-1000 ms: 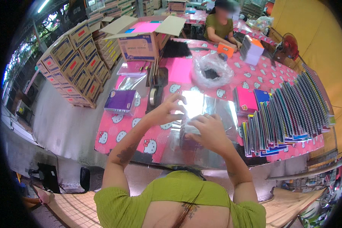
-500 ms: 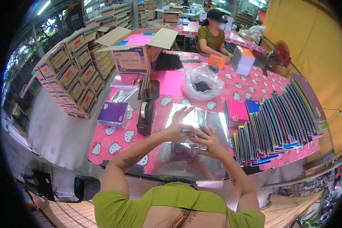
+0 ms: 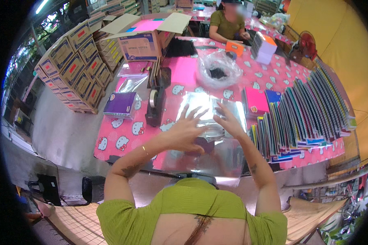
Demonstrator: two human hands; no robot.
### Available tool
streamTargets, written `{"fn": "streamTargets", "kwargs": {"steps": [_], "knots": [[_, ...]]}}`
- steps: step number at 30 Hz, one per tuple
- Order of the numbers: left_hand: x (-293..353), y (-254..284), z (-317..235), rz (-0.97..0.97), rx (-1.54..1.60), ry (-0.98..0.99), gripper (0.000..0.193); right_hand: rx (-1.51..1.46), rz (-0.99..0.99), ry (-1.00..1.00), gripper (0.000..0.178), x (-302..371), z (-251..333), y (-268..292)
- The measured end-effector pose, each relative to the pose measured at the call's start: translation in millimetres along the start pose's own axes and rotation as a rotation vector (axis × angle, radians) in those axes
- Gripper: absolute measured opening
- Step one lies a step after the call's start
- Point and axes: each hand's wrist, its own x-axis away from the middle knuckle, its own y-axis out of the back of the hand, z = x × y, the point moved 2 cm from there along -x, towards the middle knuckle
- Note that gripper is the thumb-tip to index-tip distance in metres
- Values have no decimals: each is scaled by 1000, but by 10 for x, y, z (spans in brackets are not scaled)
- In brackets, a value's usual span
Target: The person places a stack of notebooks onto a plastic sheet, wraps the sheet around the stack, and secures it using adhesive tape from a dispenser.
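Observation:
Clear plastic sheets (image 3: 223, 157) lie on the table in front of me, glossy with reflected light. Over their left part my left hand (image 3: 186, 131) is spread, palm down, with nothing in its grasp. Opposite it, my right hand (image 3: 230, 121) has its fingers apart over the right side of the sheets. Whether the fingertips press on the plastic I cannot tell. A dark purple flat piece (image 3: 204, 147) shows below the left hand's thumb; its kind is unclear. Left of the sheets stands a black tape dispenser (image 3: 154, 108) with a roll of tape.
Purple notebooks (image 3: 120, 104) are stacked at the left, pink notebooks (image 3: 255, 101) at the right beside a long row of spiral notebooks (image 3: 306, 112). Farther back are an open carton (image 3: 139, 47), a plastic bag (image 3: 218, 65) with black contents and a co-worker (image 3: 227, 24).
My hands were close together over the sheets, fingers nearly meeting; now they are apart, the left one lower and flatter. The view has tilted somewhat downward.

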Motion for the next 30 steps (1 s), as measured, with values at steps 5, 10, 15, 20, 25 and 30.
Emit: {"fn": "streamTargets", "kwargs": {"steps": [5, 10, 15, 20, 25, 30], "knots": [[-54, 237, 426, -177, 688, 351, 61, 166, 155, 115, 50, -137, 417, -227], [250, -681, 715, 61, 917, 541, 66, 258, -7, 380, 57, -107, 562, -177], [298, -670, 666, 17, 1067, 503, 66, -62, 436, 163, 98, -104, 310, 76], [403, -262, 111, 65, 33, 67, 65, 695, 417, 443, 95, 520, 606, -69], [406, -454, 89, -143, -55, 27, 42, 746, -73, 742, 23, 571, 440, -333], [145, -254, 360, -96, 169, 86, 29, 716, -41, 579, 13, 346, 593, -282]]}}
